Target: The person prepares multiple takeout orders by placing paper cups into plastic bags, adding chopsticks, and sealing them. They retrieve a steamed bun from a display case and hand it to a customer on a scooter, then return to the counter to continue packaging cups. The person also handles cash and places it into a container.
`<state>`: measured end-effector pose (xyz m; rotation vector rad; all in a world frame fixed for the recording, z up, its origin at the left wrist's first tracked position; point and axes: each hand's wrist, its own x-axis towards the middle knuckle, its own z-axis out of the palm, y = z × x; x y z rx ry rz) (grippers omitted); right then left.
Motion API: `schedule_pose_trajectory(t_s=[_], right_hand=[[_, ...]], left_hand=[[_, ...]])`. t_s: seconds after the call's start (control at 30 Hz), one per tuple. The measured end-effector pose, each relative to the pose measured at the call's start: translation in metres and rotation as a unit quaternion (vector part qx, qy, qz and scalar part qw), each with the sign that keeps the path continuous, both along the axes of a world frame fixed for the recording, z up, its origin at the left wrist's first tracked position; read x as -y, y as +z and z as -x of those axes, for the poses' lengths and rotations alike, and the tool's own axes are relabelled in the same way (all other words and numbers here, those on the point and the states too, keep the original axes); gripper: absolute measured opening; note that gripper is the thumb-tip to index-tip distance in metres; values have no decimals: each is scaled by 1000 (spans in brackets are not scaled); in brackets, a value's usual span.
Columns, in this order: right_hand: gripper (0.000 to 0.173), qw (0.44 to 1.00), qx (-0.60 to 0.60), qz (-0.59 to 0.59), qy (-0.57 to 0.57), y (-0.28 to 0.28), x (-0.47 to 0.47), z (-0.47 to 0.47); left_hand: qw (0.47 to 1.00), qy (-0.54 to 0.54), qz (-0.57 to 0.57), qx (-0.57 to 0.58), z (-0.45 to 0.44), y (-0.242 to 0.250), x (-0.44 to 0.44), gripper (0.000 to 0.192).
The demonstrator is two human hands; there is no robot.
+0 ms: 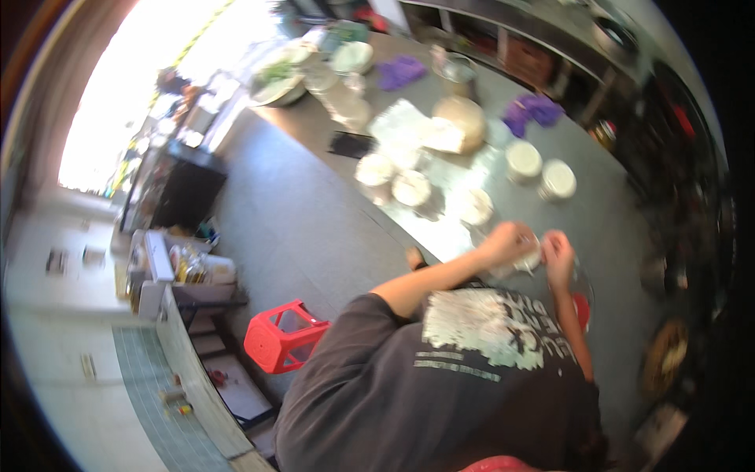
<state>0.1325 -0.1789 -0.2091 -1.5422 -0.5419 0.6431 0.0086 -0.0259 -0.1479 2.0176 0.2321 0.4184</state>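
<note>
Low in front of my body, my left hand reaches over a white-topped cup, its fingers bent at the cup's far rim. On the other side, my right hand has its fingertips pinched together close to the same rim. Blur hides whether something thin lies between those fingertips. Just beyond my left hand stands another white-topped cup. Two more like it, a near cup and a farther cup, stand to the left. Ahead of my right hand are two white-topped jars.
Farther off lie a white sheet, a round tan object, purple cloths and a black flat object. A metal pot and a bowl with greens stand at the back. A red plastic stool is left of me.
</note>
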Motion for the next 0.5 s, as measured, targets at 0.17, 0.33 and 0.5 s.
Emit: schedule_pose_trajectory(t_s=[0.17,0.33,0.5], right_hand=[[4,999,22,17,-36,21,-2,25],[3,929,366,52,29,63,4,40],[25,992,98,45,68,82,-6,40]], left_hand=[[975,19,175,-133,2,-6,-3,24],[999,-3,33,-25,11,-14,0,24],[992,-25,-113,-44,13,-18,3,20]])
